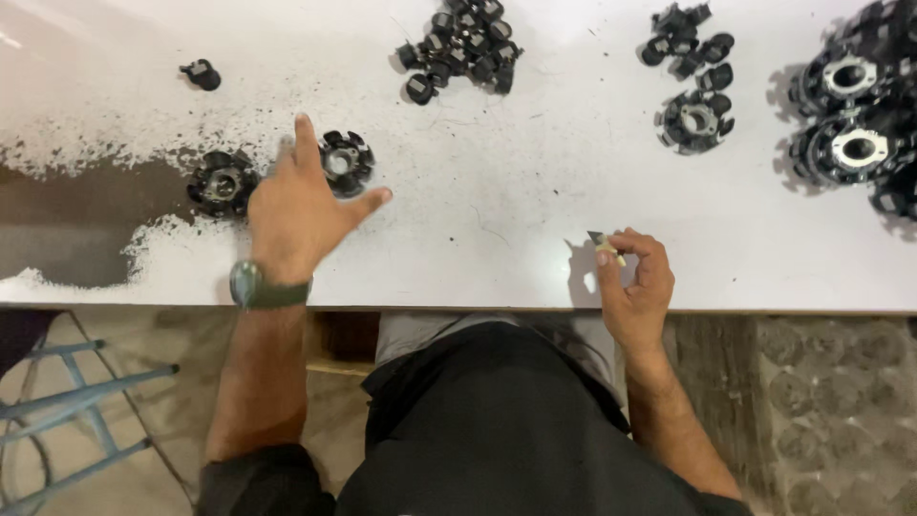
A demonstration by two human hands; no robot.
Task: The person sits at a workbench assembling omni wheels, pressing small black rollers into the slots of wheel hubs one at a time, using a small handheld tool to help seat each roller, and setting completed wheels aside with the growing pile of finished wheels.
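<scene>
My left hand (298, 210) is stretched over the white table (478, 191) with fingers spread, holding nothing. Its fingertips lie beside a round black toothed plastic part (345, 162), and a second such part (222, 183) sits just left of the hand. A dark watch (256, 286) is on that wrist. My right hand (638, 282) rests near the table's front edge, fingers closed on a small pale blade-like tool (606, 245) whose grey tip points up and left.
A heap of small black pieces (460, 48) lies at the back centre, another cluster (690, 72) further right, and larger black rings with metal centres (852, 115) at the far right. A lone black piece (201, 74) sits back left. A blue stool frame (76, 401) stands lower left.
</scene>
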